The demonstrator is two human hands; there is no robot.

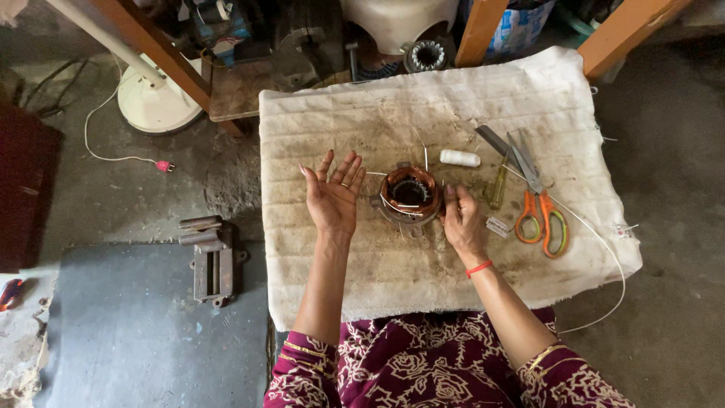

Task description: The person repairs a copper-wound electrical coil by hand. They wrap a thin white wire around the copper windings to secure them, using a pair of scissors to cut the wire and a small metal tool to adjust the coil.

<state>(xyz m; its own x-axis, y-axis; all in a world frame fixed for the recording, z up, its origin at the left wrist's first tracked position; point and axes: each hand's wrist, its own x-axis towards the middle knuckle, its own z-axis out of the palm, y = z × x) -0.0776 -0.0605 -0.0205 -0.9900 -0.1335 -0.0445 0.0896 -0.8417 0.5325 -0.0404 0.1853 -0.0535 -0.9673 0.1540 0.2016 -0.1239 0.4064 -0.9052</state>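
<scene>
Stator [410, 195] is looking heavy, rigid, its copper windings fragile; your right hand [461, 221] is touching its rim, left hand [332, 198] hovering released.

A single view comes from a camera worn on the person's head, looking almost straight down. It is near enough that both forearms run up from the bottom edge, with the patterned sleeves just inside the frame. The padded white cloth [453, 106] fills the middle of the picture, and the left hand [334, 198] and right hand [461, 221] sit near its centre. The top edge takes in wooden legs [162, 57] and clutter beyond the cloth; the grey floor [672, 151] lies on both sides.
</scene>
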